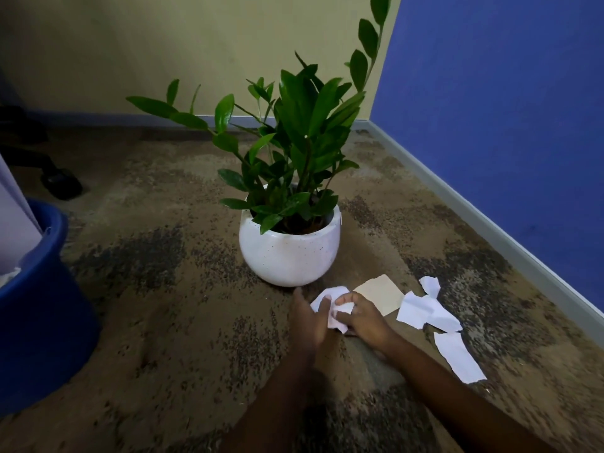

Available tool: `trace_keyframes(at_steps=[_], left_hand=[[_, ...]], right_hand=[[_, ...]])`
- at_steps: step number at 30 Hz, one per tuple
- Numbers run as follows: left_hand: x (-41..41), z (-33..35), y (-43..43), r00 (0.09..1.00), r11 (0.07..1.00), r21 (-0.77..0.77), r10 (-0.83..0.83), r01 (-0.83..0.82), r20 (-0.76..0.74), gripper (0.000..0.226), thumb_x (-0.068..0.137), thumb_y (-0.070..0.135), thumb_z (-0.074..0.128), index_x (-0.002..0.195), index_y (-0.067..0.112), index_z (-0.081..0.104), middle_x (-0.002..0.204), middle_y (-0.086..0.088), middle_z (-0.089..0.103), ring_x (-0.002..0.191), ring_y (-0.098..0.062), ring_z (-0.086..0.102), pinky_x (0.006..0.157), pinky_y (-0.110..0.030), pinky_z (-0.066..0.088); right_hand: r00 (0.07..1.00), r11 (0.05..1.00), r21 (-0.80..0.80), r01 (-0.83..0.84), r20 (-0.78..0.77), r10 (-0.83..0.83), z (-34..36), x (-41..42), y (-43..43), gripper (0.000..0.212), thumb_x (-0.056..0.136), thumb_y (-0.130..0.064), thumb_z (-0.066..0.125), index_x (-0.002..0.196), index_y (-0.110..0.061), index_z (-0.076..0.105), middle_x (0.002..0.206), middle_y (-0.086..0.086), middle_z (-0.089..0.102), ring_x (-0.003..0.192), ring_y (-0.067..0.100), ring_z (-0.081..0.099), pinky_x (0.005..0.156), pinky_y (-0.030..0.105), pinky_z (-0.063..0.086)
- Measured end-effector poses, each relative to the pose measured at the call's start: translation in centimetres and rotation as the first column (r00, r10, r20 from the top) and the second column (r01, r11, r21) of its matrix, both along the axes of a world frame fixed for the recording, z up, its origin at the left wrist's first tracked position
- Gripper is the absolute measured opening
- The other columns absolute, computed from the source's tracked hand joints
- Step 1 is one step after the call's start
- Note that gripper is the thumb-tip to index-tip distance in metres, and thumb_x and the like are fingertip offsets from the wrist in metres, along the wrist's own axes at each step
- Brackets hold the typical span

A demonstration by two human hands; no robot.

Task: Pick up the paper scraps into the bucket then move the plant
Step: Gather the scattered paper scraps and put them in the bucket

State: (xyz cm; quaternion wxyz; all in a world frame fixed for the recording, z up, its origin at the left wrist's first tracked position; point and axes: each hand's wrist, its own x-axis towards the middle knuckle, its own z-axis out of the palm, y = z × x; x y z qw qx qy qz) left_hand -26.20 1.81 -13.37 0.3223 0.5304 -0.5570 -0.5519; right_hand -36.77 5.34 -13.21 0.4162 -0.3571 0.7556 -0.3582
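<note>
As left hand [307,317] and right hand [363,318] clutch crumpled paper [329,297], grips closed

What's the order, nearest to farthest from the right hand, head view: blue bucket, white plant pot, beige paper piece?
1. Beige paper piece, just beyond the right hand.
2. White plant pot, ahead and to the left.
3. Blue bucket, at the far left edge.

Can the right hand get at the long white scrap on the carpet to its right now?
Probably yes: only bare carpet lies between the right hand and the long white scrap, though it now holds crumpled paper.
</note>
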Motion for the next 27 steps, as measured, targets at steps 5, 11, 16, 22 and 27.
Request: trace_keyframes(at_steps=[5,11,16,22,27], left_hand=[[-0.8,-0.4,0.1,0.997,0.968,0.243,0.069,-0.056,-0.043,0.05,0.085,-0.008,0.056,0.133,-0.01,0.044,0.137,-0.027,0.05,0.124,-0.037,0.052,0.105,-0.045,0.043],[-1.2,-0.1,1.5,0.996,0.992,0.118,0.062,-0.054,-0.07,0.04,0.085,-0.015,0.047,0.125,-0.009,0.051,0.126,-0.023,0.058,0.119,-0.031,0.055,0.097,-0.034,0.044],[-1.0,-0.4,1.8,0.993,0.984,0.18,0.026,-0.005,-0.112,0.036,0.091,-0.012,0.038,0.12,-0.008,0.059,0.123,-0.028,0.061,0.117,-0.038,0.058,0.101,-0.041,0.046],[-1.0,-0.5,2.5,0.997,0.982,0.176,-0.072,0.071,-0.003,0.036,0.09,-0.01,0.038,0.113,-0.003,0.065,0.124,-0.021,0.063,0.118,-0.034,0.058,0.098,-0.036,0.048],[-2.0,0.3,3.9,0.995,0.97,0.227,-0.077,0.091,-0.069,0.029,0.096,0.001,0.044,0.119,-0.008,0.059,0.126,-0.022,0.06,0.117,-0.031,0.057,0.105,-0.041,0.045]], right_hand=[[0.973,0.971,0.071,-0.229,0.052,0.225,1.2,-2.3,2.0,0.018,0.089,-0.013,0.061,0.091,-0.023,0.047,0.089,0.009,0.059,0.072,0.018,0.06,0.056,0.016,0.049],[0.683,0.98,0.135,0.149,-0.73,-0.004,0.8,-7.8,3.1,0.045,0.087,-0.032,0.061,0.127,-0.017,0.047,0.137,0.011,0.046,0.131,0.029,0.037,0.108,0.044,0.036],[0.866,0.903,0.31,0.299,-0.486,-0.12,-0.5,-10.5,4.7,0.07,0.089,-0.041,0.057,0.144,-0.016,0.023,0.15,0.021,0.028,0.138,0.036,0.029,0.114,0.043,0.024],[0.797,0.917,0.293,0.269,-0.602,-0.041,-0.1,-10.0,4.5,0.058,0.086,-0.04,0.061,0.134,-0.012,0.044,0.135,0.02,0.049,0.124,0.036,0.048,0.102,0.041,0.041],[0.761,0.988,0.09,0.126,-0.647,-0.038,0.7,-7.4,4.8,0.031,0.091,-0.012,0.055,0.119,0.0,0.059,0.122,0.021,0.063,0.114,0.031,0.058,0.091,0.031,0.044]])
